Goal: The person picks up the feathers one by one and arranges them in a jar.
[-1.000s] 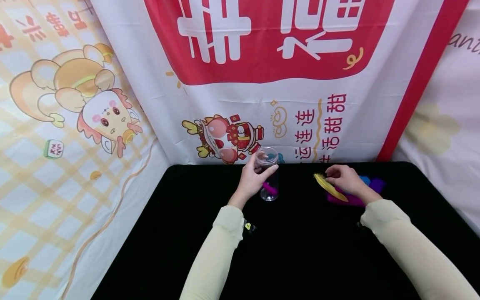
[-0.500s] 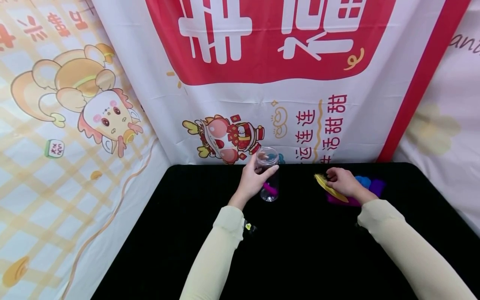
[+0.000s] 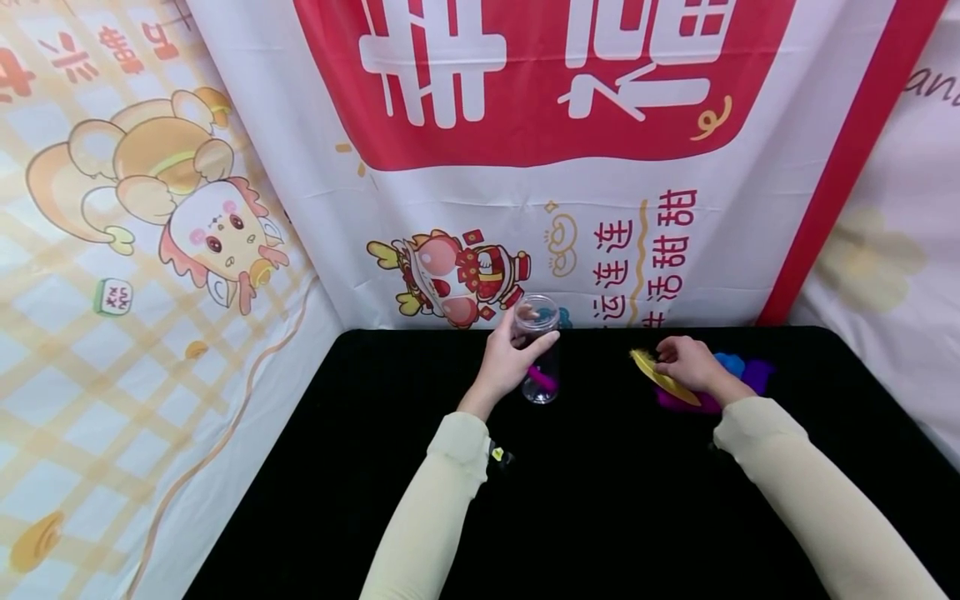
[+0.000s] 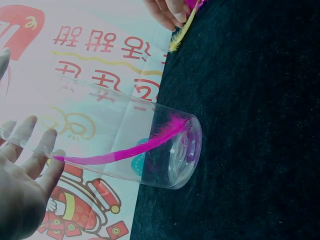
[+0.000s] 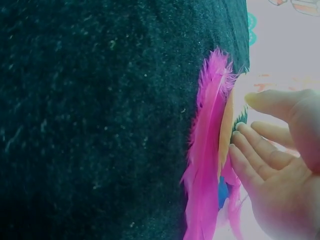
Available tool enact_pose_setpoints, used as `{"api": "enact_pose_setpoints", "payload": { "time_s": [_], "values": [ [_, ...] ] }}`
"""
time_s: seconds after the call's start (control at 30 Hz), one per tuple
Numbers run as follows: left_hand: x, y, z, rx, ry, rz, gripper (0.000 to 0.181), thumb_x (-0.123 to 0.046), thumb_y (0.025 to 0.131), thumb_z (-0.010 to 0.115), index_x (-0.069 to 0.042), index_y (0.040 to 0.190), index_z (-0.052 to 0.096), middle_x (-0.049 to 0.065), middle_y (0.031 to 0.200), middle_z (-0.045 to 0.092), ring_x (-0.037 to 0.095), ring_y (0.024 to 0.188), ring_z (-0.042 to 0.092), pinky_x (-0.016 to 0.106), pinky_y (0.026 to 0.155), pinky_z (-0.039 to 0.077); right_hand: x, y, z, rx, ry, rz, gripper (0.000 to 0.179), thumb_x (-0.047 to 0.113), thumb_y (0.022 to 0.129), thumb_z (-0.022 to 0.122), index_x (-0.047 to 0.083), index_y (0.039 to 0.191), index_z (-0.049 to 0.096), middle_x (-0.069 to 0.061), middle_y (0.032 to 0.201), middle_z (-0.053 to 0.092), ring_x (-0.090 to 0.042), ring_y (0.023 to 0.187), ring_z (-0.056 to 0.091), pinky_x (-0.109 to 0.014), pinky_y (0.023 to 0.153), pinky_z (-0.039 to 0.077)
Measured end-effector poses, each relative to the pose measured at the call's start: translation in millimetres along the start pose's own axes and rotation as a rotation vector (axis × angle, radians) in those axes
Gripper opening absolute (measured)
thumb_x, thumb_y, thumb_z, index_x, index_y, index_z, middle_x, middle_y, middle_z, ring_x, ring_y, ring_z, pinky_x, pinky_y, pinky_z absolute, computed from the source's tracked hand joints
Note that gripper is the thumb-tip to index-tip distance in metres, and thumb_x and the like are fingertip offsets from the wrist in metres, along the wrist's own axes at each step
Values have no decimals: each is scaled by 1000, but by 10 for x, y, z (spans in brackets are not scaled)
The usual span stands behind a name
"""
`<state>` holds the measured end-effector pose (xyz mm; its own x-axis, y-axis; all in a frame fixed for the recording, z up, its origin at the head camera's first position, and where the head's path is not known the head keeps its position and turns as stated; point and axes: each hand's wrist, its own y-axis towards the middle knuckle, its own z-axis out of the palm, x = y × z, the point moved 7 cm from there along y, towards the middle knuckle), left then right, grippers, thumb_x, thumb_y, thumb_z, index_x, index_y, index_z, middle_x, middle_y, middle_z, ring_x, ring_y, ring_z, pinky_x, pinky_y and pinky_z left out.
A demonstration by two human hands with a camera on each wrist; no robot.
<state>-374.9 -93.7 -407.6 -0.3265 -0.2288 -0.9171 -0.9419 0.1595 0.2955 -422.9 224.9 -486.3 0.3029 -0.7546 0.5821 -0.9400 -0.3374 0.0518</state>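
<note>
My left hand (image 3: 504,360) grips a clear, lidless jar (image 3: 551,367) around its upper side; it stands upright on the black cloth. Inside it a magenta feather (image 4: 120,154) leans, its fluffy end near the bottom, as the left wrist view shows. To the right, my right hand (image 3: 688,365) is at a yellow feather (image 3: 667,382) lying over magenta feathers (image 5: 207,145). In the right wrist view its thumb and fingers stay apart, fingertips against or very near the yellow feather; actual contact is hard to tell.
Blue feathers (image 3: 729,363) and purple feathers (image 3: 759,375) lie right of my right hand. A black cloth (image 3: 592,500) covers the table. Behind its far edge hangs a printed white and red curtain (image 3: 450,192); a patterned cloth (image 3: 142,350) hangs on the left.
My right hand has shifted slightly at the yellow feather, with its forearm moving a little left. The left hand, the jar and the feathers keep their places; the view drifts slightly.
</note>
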Motion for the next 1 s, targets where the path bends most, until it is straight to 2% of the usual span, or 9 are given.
{"api": "enact_pose_setpoints", "payload": {
  "time_s": [0.2,0.37,0.53,0.8,1.0],
  "values": [
    [12,-6,4,-1,-4,3,63,-40,93,77,-23,145,47,0,133,64,15,128,58,44,109,46,-28,2,27,8,7,24,37,12,91,73,-14,115,64,-22,101,72,-35,96,69,-49,87,55],
    [20,1,9,-2,-1,-2,64,-38,93,77,-22,147,46,1,134,63,17,130,57,46,110,45,-41,12,47,25,29,52,34,13,89,75,-11,113,67,-17,96,73,-26,87,68,-38,77,55],
    [1,0,19,13,-12,-34,65,-36,94,76,-21,149,44,3,137,62,18,132,55,44,112,43,-38,31,59,40,50,57,30,12,87,76,-8,109,70,-10,91,73,-17,79,64,-31,70,52],
    [-327,-117,-13,44,-12,-37,62,-24,96,75,-9,148,44,12,137,61,25,132,56,51,112,42,27,16,50,21,42,38,27,12,85,79,-6,104,72,-8,86,73,-13,75,61,-29,68,50],
    [-355,-135,-15,38,-26,-38,62,-24,96,75,-10,148,45,12,137,62,25,132,56,54,112,41,91,2,59,21,40,19,25,10,86,77,-7,103,72,-10,87,74,-14,75,62,-30,68,51]
  ]
}}
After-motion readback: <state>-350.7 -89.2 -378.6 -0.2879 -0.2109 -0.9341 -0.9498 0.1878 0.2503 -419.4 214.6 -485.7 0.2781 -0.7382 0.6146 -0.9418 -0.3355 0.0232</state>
